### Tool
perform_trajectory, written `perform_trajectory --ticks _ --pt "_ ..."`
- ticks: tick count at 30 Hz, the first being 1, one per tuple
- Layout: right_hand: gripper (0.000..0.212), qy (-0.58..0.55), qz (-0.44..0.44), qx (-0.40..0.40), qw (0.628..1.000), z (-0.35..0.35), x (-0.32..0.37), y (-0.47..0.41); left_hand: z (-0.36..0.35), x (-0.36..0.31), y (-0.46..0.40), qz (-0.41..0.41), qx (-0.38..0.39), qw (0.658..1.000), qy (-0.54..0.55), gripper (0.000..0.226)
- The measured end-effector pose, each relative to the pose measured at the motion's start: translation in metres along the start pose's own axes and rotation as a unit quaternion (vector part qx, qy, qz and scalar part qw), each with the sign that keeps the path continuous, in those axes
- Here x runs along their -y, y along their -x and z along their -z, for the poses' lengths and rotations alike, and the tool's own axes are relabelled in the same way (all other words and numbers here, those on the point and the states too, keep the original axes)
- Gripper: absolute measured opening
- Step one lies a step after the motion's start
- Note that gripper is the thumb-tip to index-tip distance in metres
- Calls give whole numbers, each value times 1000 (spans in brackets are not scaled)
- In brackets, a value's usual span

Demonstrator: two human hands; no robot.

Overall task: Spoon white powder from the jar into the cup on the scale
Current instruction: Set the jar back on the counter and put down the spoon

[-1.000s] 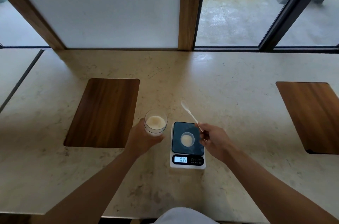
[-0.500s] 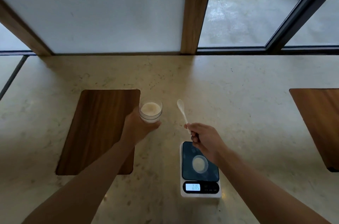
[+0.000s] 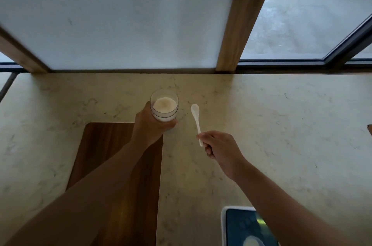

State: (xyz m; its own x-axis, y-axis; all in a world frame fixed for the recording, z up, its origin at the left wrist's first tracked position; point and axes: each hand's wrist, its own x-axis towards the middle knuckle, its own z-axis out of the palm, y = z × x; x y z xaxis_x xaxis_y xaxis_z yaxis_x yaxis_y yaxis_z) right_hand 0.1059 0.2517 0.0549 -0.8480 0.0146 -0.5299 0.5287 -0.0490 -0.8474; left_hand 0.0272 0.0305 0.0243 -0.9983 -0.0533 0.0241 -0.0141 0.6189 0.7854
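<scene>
A clear glass jar (image 3: 164, 107) half full of white powder stands far out on the marble counter, and my left hand (image 3: 150, 125) wraps around its near side. My right hand (image 3: 218, 148) pinches the handle of a white spoon (image 3: 196, 120), whose empty bowl points away from me, just right of the jar. The scale (image 3: 237, 225) with its dark top sits at the bottom edge under my right forearm. On it, the small cup (image 3: 252, 242) with white powder is half cut off by the frame.
A dark wooden board (image 3: 112, 165) is set into the counter (image 3: 281, 125) under my left forearm. A frosted panel, a wooden post (image 3: 239, 24) and a window line the counter's far edge. A second board's corner shows at the right edge (image 3: 370, 129).
Both hands have moved away from me toward the window, taking the jar and the spoon far from the scale. The view has tilted, so the scale has slid to the bottom edge.
</scene>
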Motion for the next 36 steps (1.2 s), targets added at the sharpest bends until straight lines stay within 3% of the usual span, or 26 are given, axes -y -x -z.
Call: perform_trajectory --ticks 15,25,30,36 --pt "14 35 -15 0 999 -18 -7 -84 -2 47 -75 46 -44 997 35 93" --pt "12 -5 -7 -2 1000 -20 -4 -77 -7 51 -69 54 -39 996 62 99" --pt "15 -8 11 3 1000 -17 2 -64 0 51 -65 18 -25 996 79 105" --pt "16 26 38 -1 999 -9 7 -36 6 49 -44 14 11 999 31 108"
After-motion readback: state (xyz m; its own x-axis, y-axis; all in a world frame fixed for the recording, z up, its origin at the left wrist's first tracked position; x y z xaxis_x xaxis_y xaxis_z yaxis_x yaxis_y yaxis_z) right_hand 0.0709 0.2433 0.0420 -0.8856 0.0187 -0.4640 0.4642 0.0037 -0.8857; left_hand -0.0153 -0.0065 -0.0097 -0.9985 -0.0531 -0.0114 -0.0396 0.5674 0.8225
